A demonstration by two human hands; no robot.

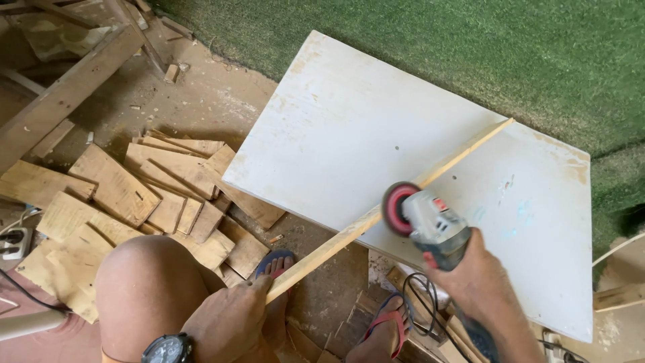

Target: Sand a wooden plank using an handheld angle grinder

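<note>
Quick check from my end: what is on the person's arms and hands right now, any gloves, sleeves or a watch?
No gloves and no sleeves: both forearms are bare as far as the view shows. The left hand has a black wristwatch with a round dark dial and a thin orange band beside it. The right hand shows nothing worn.

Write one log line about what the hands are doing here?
left hand: grips wooden strip end | right hand: holds angle grinder, disc at strip | strip lies across white board

Bare arms and knee, black round-faced wristwatch (167, 349) on left wrist, blue flip-flop (273, 262), red-strapped flip-flop (388, 321)
</note>
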